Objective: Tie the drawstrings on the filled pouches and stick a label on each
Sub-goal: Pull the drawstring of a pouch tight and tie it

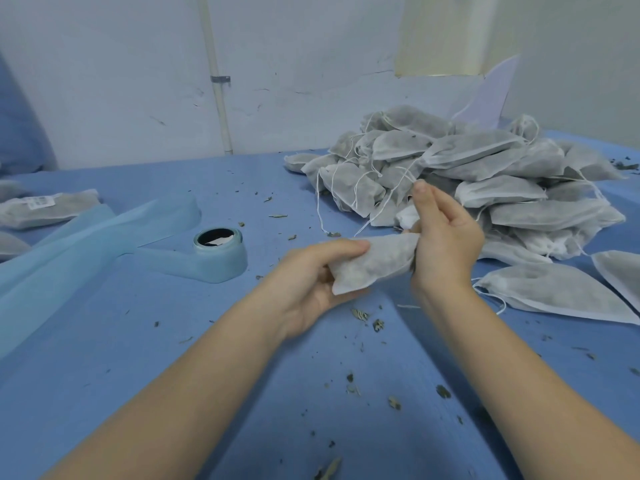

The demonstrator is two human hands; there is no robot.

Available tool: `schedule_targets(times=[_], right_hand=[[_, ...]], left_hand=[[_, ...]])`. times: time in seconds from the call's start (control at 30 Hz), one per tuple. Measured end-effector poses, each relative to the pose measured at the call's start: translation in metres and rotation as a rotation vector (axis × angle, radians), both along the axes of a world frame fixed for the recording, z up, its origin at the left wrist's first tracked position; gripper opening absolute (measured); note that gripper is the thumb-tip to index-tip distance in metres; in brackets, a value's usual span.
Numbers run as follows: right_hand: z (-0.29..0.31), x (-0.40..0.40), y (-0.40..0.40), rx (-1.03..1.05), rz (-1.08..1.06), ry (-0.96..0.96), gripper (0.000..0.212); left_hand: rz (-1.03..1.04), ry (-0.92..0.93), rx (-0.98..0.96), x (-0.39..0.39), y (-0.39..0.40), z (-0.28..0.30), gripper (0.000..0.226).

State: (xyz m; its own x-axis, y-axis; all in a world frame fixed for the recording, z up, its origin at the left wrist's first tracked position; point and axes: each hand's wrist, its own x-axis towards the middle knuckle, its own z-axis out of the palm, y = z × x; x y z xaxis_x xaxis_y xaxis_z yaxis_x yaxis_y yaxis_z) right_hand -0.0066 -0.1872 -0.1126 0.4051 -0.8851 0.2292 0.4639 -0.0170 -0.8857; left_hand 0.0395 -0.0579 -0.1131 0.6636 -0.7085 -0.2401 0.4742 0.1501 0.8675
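Observation:
A filled white fabric pouch (374, 263) hangs above the blue table between both hands. My left hand (313, 282) grips its closed bottom end, fingers curled round it. My right hand (445, 237) is at the pouch's mouth end and pinches the thin white drawstring (391, 199), which runs up and left from the fingers. A large heap of filled pouches (485, 178) with loose strings lies just behind my right hand. A labelled pouch (48, 207) lies at the far left.
A light-blue roll of backing tape (221, 254) sits left of centre, its strip (86, 244) trailing off to the left. Two more pouches (554, 292) lie at the right. Dried leaf crumbs (377, 325) are scattered over the blue table cover (173, 341). A white wall with a pipe (218, 98) stands behind.

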Motion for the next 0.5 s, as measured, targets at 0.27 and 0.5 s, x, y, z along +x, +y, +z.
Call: schedule_targets(times=[0.27, 0.5], right_hand=[[-0.0043, -0.0035, 0.0047, -0.305, 0.388, 0.154, 0.017], [-0.0082, -0.0059, 0.0059, -0.512, 0.481, 0.228, 0.017]], left_hand=[[0.106, -0.031, -0.110, 0.0050, 0.0047, -0.0058, 0.026], [0.122, -0.047, -0.114, 0.0059, 0.0082, -0.0014, 0.056]])
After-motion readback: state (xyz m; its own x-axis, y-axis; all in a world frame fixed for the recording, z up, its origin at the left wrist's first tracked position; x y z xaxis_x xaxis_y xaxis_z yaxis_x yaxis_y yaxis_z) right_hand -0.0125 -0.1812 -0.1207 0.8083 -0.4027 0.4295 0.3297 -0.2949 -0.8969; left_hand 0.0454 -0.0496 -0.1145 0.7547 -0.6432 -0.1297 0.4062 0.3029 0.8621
